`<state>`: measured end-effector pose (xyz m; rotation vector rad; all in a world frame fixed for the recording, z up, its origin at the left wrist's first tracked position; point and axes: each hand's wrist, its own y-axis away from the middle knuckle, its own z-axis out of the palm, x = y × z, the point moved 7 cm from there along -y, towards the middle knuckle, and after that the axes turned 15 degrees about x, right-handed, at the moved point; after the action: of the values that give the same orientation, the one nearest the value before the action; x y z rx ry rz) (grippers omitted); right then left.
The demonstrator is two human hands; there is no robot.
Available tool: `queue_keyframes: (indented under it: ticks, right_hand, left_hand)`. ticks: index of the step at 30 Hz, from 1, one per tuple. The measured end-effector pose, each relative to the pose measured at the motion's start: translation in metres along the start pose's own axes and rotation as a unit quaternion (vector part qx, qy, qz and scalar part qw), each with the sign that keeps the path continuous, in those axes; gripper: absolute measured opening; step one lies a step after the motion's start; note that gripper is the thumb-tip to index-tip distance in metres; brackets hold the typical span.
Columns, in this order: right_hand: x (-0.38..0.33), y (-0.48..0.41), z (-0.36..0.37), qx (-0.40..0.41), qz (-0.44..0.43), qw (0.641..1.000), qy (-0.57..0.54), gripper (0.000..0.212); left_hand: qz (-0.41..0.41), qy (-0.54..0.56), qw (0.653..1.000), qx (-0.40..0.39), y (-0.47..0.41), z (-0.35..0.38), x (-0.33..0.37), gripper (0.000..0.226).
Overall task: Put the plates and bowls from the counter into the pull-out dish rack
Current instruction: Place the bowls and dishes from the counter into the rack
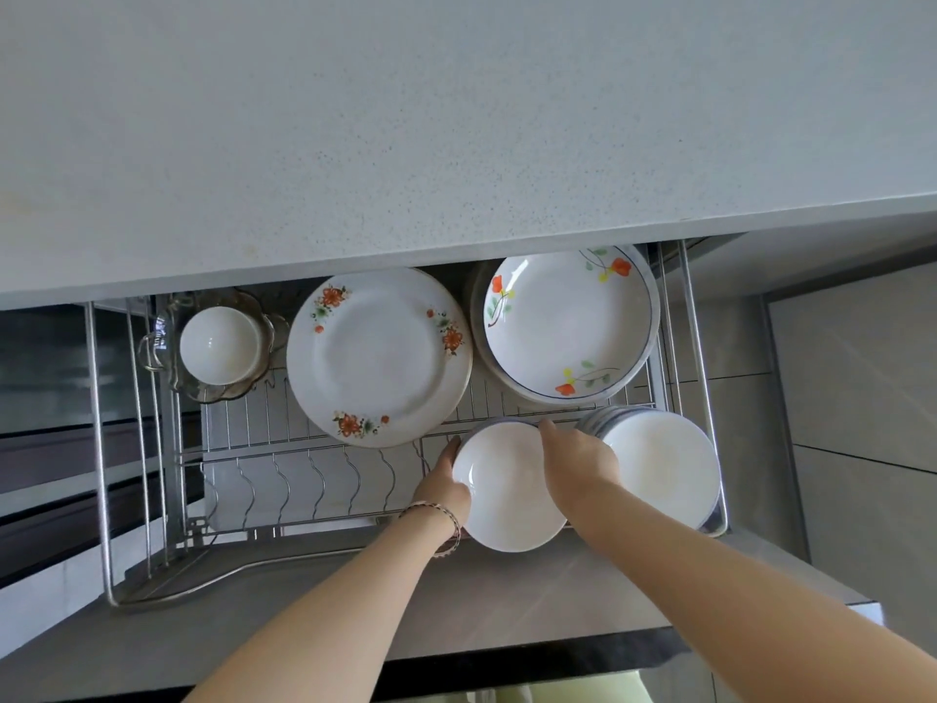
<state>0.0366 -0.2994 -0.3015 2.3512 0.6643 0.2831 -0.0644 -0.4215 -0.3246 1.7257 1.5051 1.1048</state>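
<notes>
Both hands around white bowl

A kitchen seen from above

A speckled grey counter fills the top; pale floor tiles lie to the right, in soft daylight.

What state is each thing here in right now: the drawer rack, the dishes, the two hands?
Pull-out dish rack: pulled open.
White bowl: held at its rim by both hands, over the rack's front row.
Left hand: gripping the bowl's left edge.
Right hand: gripping its far right edge.
Stacked bowls: nested, front right.
Floral plate: lying flat.
Small bowl: sitting in a glass dish.
</notes>
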Motion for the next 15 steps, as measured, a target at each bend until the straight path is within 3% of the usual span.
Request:
queue_keyframes:
  ticks: [6, 11, 13, 15]
  right_hand:
    - [-0.002, -0.003, -0.004, -0.006, -0.017, 1.000, 0.018, 0.046]
    - [-0.014, 0.005, -0.028, 0.007, -0.033, 0.998, 0.057, 0.035]
    - [-0.026, 0.010, -0.046, 0.012, -0.052, 0.996, 0.067, 0.030]
    - [-0.041, 0.014, -0.072, 0.001, -0.054, 0.998, 0.027, 0.030]
  left_hand:
    - [-0.007, 0.001, 1.000, -0.028, -0.001, 0.002, -0.004, 0.072]
    - [0.087, -0.144, 0.986, -0.005, 0.006, -0.028, 0.012, 0.034]
    - [0.138, -0.115, 0.984, 0.008, 0.014, -0.050, 0.028, 0.026]
    - [0.149, -0.016, 0.989, 0.014, 0.025, -0.086, 0.047, 0.023]
